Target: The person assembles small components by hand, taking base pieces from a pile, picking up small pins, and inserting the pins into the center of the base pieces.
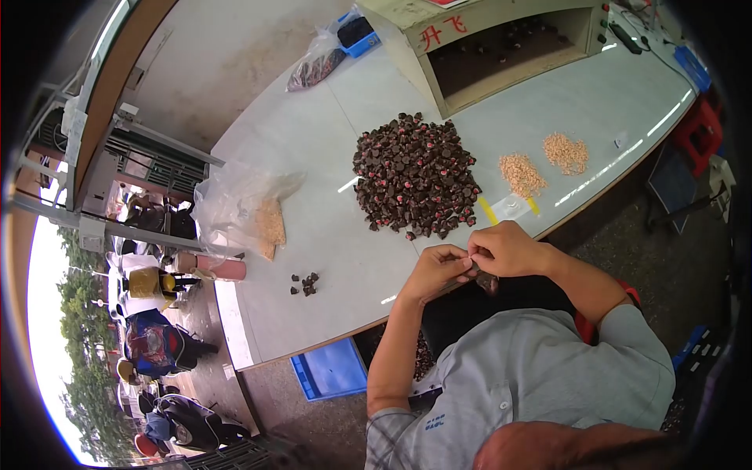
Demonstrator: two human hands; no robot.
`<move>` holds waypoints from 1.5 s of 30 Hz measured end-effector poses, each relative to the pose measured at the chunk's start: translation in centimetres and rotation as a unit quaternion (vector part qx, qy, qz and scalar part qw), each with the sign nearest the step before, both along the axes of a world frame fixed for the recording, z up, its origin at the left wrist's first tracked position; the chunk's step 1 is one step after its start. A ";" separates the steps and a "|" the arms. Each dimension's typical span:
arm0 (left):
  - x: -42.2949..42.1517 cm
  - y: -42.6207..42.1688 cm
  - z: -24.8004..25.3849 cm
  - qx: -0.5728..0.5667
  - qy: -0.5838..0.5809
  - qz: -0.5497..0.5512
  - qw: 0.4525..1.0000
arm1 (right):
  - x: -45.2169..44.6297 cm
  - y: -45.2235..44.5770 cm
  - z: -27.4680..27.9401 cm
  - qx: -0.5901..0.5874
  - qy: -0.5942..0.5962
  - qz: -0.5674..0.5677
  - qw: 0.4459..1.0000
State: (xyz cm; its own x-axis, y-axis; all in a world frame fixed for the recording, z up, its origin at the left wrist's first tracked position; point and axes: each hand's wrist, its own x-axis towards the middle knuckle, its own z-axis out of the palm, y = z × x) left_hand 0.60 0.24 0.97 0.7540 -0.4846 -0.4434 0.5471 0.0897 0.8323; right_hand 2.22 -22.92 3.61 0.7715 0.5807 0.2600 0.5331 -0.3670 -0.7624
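Observation:
My left hand (435,271) and my right hand (511,249) meet over the near edge of the table, fingertips pinched together. Whatever sits between the fingertips is too small to make out. Just under the right hand a dark brown piece (488,283) shows; which hand bears it I cannot tell. Beyond the hands lies a large heap of small dark brown parts (415,176), some with pink-red spots. To its right are two small piles of tiny tan pieces, the nearer pile (522,175) and the farther pile (565,153).
A few dark parts (305,284) lie apart at the left. Behind them rests a clear plastic bag (243,211) with tan pieces. A box-like metal housing (407,59) stands at the back. A blue tray (333,372) is below the table's front edge.

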 end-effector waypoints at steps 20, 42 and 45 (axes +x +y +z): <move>-0.1 0.1 0.3 0.026 -0.036 -0.002 0.999 | 2.9 -5.2 3.8 -0.108 -0.107 -0.078 0.985; -0.1 0.7 -0.7 -0.018 -0.047 0.026 0.998 | 3.7 -5.4 3.7 -0.118 -0.156 -0.088 0.977; -0.1 0.8 -0.8 -0.031 -0.048 0.024 0.998 | 2.1 -3.2 2.9 -0.023 -0.072 -0.073 0.995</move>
